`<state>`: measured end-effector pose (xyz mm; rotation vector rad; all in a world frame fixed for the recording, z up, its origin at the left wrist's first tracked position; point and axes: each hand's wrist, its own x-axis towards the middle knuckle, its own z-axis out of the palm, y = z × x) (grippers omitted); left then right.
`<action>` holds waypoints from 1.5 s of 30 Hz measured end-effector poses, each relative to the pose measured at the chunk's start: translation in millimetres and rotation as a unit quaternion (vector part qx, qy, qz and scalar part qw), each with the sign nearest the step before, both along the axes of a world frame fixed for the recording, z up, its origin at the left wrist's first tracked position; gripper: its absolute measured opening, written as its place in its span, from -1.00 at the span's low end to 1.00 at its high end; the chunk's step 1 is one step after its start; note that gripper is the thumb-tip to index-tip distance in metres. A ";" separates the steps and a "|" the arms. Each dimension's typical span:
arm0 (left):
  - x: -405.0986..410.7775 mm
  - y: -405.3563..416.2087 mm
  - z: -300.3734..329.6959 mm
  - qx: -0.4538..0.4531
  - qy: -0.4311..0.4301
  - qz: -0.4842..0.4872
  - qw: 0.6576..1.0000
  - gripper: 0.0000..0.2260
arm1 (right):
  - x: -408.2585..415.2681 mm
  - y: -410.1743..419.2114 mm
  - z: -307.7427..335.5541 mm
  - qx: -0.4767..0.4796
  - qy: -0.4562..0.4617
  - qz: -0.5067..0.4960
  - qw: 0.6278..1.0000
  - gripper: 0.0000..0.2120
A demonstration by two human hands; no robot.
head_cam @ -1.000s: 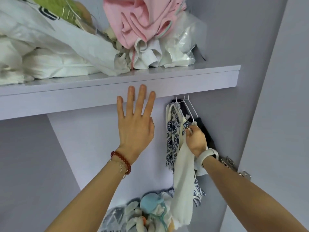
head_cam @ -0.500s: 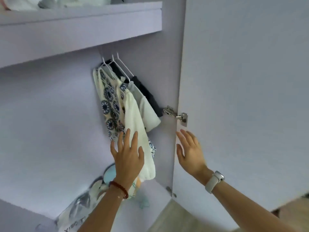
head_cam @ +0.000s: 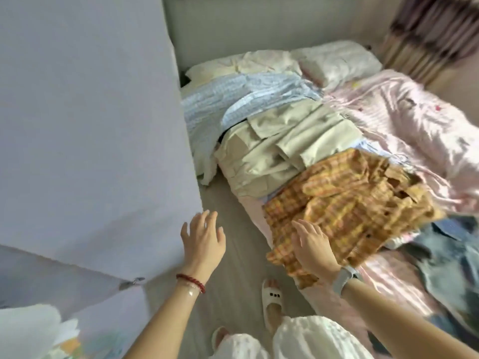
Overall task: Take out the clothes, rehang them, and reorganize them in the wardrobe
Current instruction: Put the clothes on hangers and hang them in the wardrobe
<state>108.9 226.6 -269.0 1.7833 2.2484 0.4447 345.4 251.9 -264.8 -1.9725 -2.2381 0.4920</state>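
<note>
Clothes lie in a row on the bed: an orange plaid shirt (head_cam: 344,206) nearest me, a beige garment (head_cam: 280,149) behind it, a light blue checked one (head_cam: 233,99) further back, and denim (head_cam: 445,252) at the right. My right hand (head_cam: 312,244) hovers open over the near corner of the plaid shirt, holding nothing. My left hand (head_cam: 202,242) is open in the air over the floor, just right of the lilac wardrobe door (head_cam: 90,125). The wardrobe's inside is out of view.
The bed has a pink satin cover (head_cam: 404,120) and two pillows (head_cam: 337,60) at the head. A narrow strip of grey floor (head_cam: 233,255) runs between door and bed, where my slippered foot (head_cam: 270,299) stands. Curtains (head_cam: 430,35) hang at the far right.
The view has swung from the wardrobe's hanging rail to the bed on the right. My right hand let go of the hung white garment; both hands now reach empty toward the bed.
</note>
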 end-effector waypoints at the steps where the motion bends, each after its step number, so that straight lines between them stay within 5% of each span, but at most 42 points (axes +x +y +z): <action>1: 21.1 10.5 0.1 0.005 -0.007 -0.044 0.999 -0.63 | 23.2 -8.8 -1.0 -0.003 0.001 -0.040 0.999 -0.62; 6: 132.1 51.2 -0.6 -0.001 -0.004 -0.249 0.969 -0.63 | 131.7 -52.6 -7.1 -0.004 0.006 -0.204 0.979 -0.66; 16: 390.4 83.0 -6.4 -0.078 0.002 -0.426 0.901 -0.61 | 365.8 -100.1 -43.1 -0.036 0.078 -0.451 0.889 -0.65; 24: 626.7 121.3 -48.5 -0.140 0.036 -0.497 0.856 -0.61 | 590.2 -75.2 -90.2 -0.062 0.121 -0.540 0.830 -0.62; 32: 759.7 164.9 -115.8 -0.184 0.070 -0.518 0.832 -0.58 | 750.4 -46.4 -151.4 -0.073 0.046 -0.551 0.830 -0.61; 38: 820.2 205.2 -163.7 -0.189 0.093 -0.518 0.829 -0.50 | 787.0 -27.5 -198.1 -0.124 -0.002 -0.558 0.820 -0.59; 45: 880.7 256.6 -210.8 -0.216 0.156 -0.481 0.835 -0.54 | 792.2 -37.4 -226.6 -0.008 -0.042 -0.567 0.823 -0.77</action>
